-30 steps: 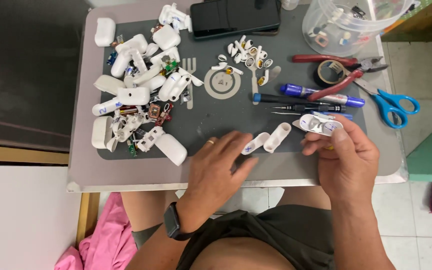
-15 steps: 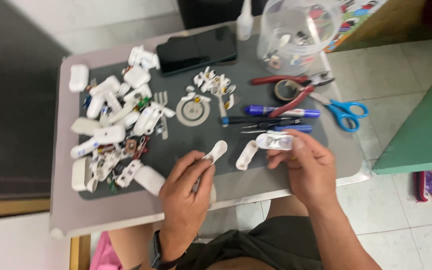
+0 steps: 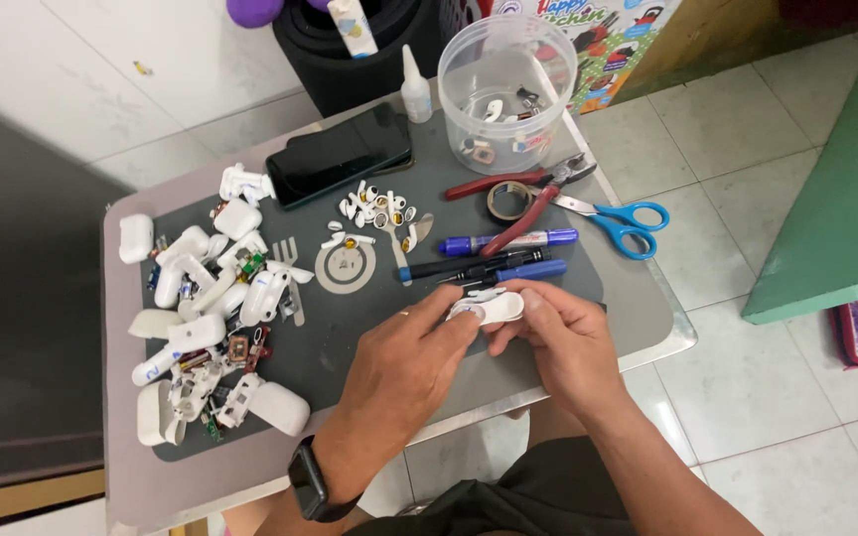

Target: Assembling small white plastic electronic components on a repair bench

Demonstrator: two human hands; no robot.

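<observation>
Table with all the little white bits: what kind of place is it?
Probably a home repair corner: a small grey table on tiled floor, heaped with opened white earbud cases, plus pliers and scissors.

White part (image 3: 489,309) mostly hidden, perhaps clasped between both hands

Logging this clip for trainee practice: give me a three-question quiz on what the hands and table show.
1. True or false: both hands grip one small white plastic piece.
2. Which tool has blue handles? A) scissors B) pliers C) marker
3. What lies inside the clear round tub?

Key: 1 true. 2 A. 3 small white and dark parts.
</observation>
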